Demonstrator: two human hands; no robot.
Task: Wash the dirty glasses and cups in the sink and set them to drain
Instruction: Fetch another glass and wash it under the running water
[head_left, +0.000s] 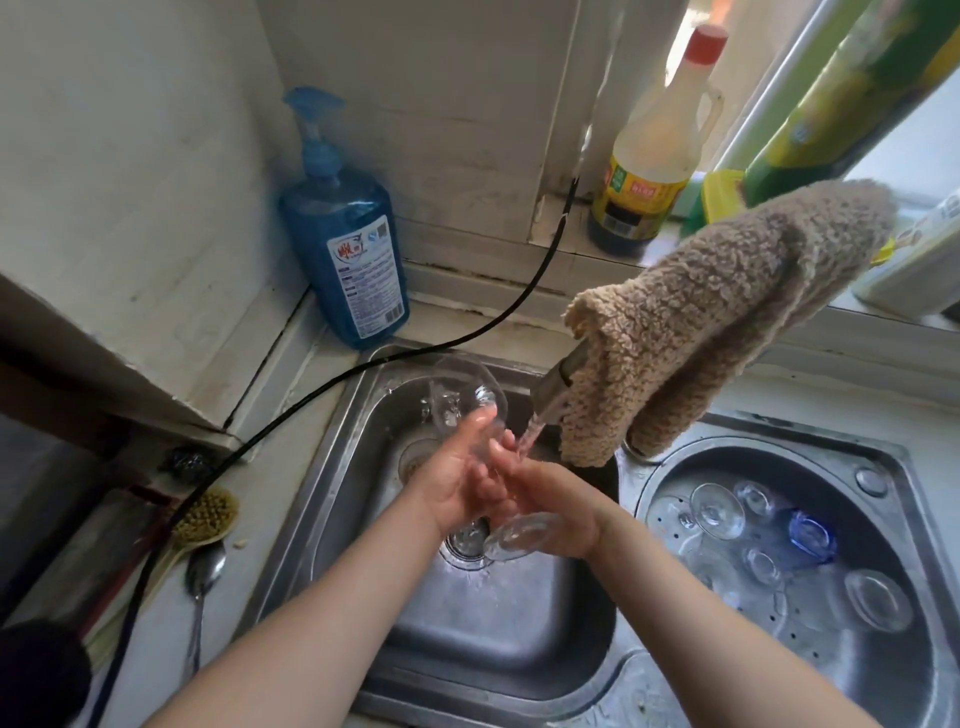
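Over the left sink basin (332, 467), a stemmed wine glass (467, 400) is being held tilted under the tap stream (531, 435). Its stem is being gripped by the left hand (457, 480), fingers curled round it; the right hand (550, 499) is being curled near the foot. Wet glass is likely being made slippery, so a slip against steel could chip it.

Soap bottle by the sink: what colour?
Blue, with a blue pump; soap bottle shows in the head view.
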